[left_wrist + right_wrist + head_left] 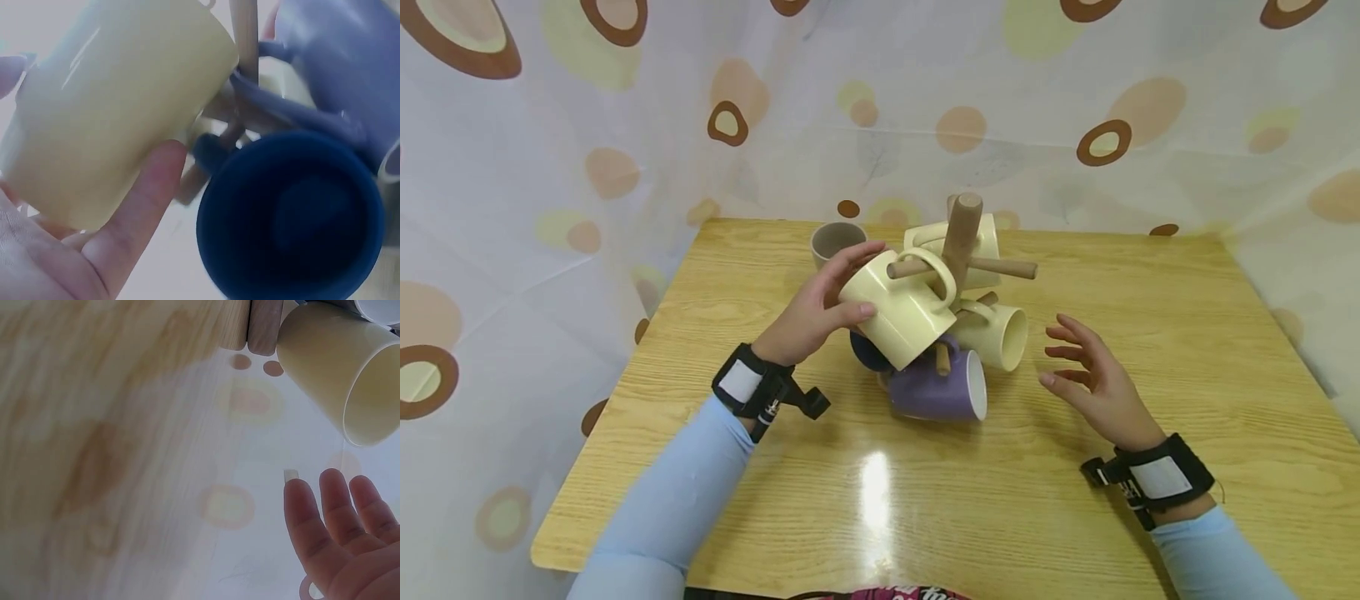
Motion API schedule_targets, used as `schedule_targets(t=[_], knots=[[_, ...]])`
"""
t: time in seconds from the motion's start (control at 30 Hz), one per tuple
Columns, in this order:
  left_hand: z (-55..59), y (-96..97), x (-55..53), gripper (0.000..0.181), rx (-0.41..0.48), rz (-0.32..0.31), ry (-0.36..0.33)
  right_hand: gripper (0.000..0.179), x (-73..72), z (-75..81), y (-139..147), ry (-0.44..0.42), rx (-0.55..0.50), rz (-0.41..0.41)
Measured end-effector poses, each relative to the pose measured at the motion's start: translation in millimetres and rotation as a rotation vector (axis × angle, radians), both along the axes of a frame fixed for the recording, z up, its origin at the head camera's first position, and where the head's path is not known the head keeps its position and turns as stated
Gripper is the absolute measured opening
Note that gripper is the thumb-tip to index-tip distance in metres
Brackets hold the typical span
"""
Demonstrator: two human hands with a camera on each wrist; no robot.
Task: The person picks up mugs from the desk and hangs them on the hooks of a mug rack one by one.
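My left hand [808,317] grips a tilted cream mug [887,312], thumb on its near side and fingers round the far side. The mug's handle loops around an upper peg of a wooden mug tree [962,233]. Below it, a purple mug [932,392] and a dark blue mug [290,219] hang on the tree, the blue one's mouth facing the left wrist camera. Another cream mug [1000,337] hangs low on the right, and a third cream mug [987,242] is behind the post. Right of the tree, my right hand [1097,387] hovers with relaxed fingers, touching nothing.
A greyish-brown mug [837,240] stands at the back of the wooden table [1150,283], behind the left hand. One bare peg [1011,268] sticks out to the right from the post. A patterned cloth [820,92] hangs behind the table and along its sides.
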State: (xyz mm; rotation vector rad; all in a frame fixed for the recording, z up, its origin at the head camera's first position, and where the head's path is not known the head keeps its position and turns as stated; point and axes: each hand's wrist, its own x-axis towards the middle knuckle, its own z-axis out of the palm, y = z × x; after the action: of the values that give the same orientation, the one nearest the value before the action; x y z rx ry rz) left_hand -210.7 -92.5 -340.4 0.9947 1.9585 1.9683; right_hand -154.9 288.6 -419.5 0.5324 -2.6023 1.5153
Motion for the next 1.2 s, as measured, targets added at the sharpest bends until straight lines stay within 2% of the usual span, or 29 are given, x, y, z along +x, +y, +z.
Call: schedule_targets(t=[0.13,0.2,0.27,0.37,0.4,0.47,0.53,0.6,0.63,0.7,0.77,0.9,1.03,1.1,1.2], knots=[[0.2,-5.7,-7.8,0.065,-0.039,-0.009,0.000,0.074,0.2,-0.7,0,-0.007,-0.001,0.000],[2.6,-9.7,-12.7,0.065,-0.061,0.030,0.028,0.074,0.4,-1.0,1,-0.011,-0.006,0.001],[6.0,-15.2,-21.8,0.060,-0.091,0.123,0.073,0.074,0.1,-1.6,1,-0.010,-0.010,0.001],[7.0,-23.7,-48.6,0.044,-0.206,0.314,0.188,0.074,-0.2,-2.2,2,-0.004,-0.012,-0.002],[5.8,-25.6,-60.5,0.039,-0.284,0.370,0.233,0.074,-0.2,-2.8,3,-0.002,-0.013,-0.003],[0.1,-26.9,-85.9,0.044,-0.508,0.428,0.338,0.074,0.7,-3.8,3,0.003,-0.012,-0.008],[-5.6,-23.9,-106.1,0.060,-0.780,0.425,0.411,0.074,2.9,-5.5,3,0.005,-0.010,-0.012],[-11.3,-18.1,-120.9,0.080,-1.021,0.383,0.446,0.074,5.3,-7.5,2,0.008,-0.008,-0.013],[-14.3,-14.7,-126.2,0.089,-1.115,0.355,0.437,0.074,6.6,-8.4,2,0.008,-0.007,-0.013],[-20.2,-8.3,-133.3,0.100,-1.263,0.325,0.376,0.075,8.6,-9.9,1,0.009,-0.006,-0.010],[-27.3,-3.6,-139.0,0.102,-1.340,0.325,0.322,0.075,9.4,-10.8,0,0.011,-0.013,-0.001],[-39.8,-1.3,-147.4,0.087,-1.361,0.396,0.261,0.075,8.9,-10.9,-1,0.020,-0.015,0.011],[-48.5,-8.6,-152.1,0.077,-1.247,0.506,0.235,0.076,7.5,-8.4,1,0.044,0.002,-0.004],[-54.2,-16.4,-151.5,0.080,-1.130,0.575,0.166,0.077,6.7,-5.9,3,0.052,0.005,-0.014],[-63.0,-30.3,-144.7,0.080,-0.832,0.676,0.025,0.077,5.0,-0.3,7,0.066,0.001,-0.022]])
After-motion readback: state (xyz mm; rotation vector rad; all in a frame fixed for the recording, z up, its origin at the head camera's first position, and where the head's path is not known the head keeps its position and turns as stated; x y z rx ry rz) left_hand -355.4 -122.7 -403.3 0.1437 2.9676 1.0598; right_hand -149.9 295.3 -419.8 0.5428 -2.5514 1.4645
